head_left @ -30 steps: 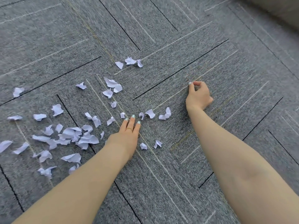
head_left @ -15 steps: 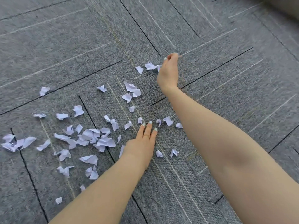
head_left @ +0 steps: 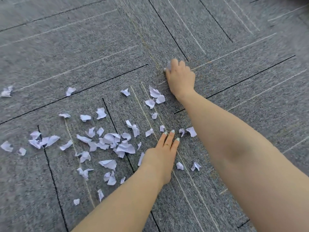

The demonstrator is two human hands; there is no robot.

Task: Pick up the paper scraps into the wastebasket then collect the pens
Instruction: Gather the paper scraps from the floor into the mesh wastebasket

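Several white paper scraps [head_left: 110, 141] lie scattered over the grey carpet, thickest at left centre. My right hand [head_left: 181, 77] reaches to the far scraps and its fingers curl round a few paper scraps [head_left: 168, 66], which show white at its fingertips. My left hand [head_left: 163, 154] rests flat on the carpet with straight fingers, among small scraps. More scraps [head_left: 156, 96] lie just left of my right wrist. No wastebasket and no pens are in view.
Grey carpet tiles [head_left: 234, 47] with black and pale lines cover the whole floor. Two small scraps [head_left: 195, 166] lie between my forearms. A lone scrap [head_left: 6, 92] lies at the far left edge.
My right hand moved left from bare carpet to the far scraps and closed round them; those three scraps no longer lie loose. My left hand stayed flat on the carpet.
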